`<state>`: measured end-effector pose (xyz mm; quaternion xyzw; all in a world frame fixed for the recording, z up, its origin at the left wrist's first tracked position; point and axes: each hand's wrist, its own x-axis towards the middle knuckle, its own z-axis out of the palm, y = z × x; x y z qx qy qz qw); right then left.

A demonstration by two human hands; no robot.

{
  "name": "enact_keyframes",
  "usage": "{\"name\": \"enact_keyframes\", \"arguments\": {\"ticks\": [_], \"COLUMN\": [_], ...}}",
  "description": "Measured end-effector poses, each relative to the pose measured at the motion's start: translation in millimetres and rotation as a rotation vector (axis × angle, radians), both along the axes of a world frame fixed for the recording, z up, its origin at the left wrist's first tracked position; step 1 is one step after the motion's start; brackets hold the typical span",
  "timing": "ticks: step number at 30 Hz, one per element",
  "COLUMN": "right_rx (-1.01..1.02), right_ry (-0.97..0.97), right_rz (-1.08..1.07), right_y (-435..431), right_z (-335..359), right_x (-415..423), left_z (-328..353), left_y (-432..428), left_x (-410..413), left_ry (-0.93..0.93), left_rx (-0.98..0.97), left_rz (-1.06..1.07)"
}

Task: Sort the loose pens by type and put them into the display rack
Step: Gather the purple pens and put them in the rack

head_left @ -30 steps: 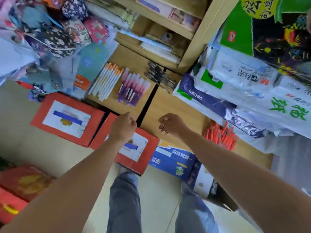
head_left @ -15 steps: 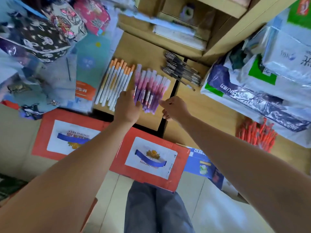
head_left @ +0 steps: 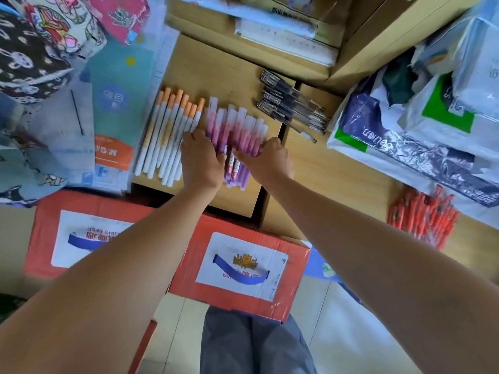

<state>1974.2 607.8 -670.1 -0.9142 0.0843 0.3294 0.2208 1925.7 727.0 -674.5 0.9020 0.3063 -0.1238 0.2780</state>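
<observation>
Both hands are on the pink pens (head_left: 237, 125)! The left hand (head_left: 201, 157) clamps the bunch's left side, fingers curled down over the barrels. The right hand (head_left: 267, 157) hooks its fingers (head_left: 243, 157) in from the right, squeezing the row together. The bunch lies on the desk (head_left: 216, 74) towards its front edge, between the white-and-orange pens (head_left: 167, 130) and the black pens (head_left: 291, 109). Red pens (head_left: 424, 220) are heaped well apart, towards the right edge.

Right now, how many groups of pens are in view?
4: orange-capped pens at left, pink pens beside them, black pens behind, red pens far right; others may be hidden.
</observation>
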Motion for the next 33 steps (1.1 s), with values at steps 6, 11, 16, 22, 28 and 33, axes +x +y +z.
{"name": "enact_keyframes", "arguments": {"ticks": [6, 11, 16, 22, 28, 33], "right_rx": [0.027, 0.112, 0.130, 0.134, 0.099, 0.276], "right_ry": [-0.041, -0.063, -0.013, -0.015, -0.037, 0.032], "right_rz": [-0.027, -0.083, -0.114, -0.130, -0.106, -0.185], "right_y": [2, 7, 6, 7, 7, -6], "right_z": [-1, -4, -8, -5, -6, -6], "right_x": [-4, -6, 0, 1, 3, 3], "left_z": [-3, -3, 0, 2, 1, 4], "left_y": [4, 2, -3, 0, 3, 5], "left_x": [3, 2, 2, -2, 1, -5], "left_ry": [0.084, 0.150, 0.116, 0.072, 0.084, 0.011], "left_rx": [-0.007, 0.014, -0.016, -0.053, -0.124, -0.232], "left_rz": [-0.038, -0.053, -0.046, 0.005, 0.020, 0.114]}}
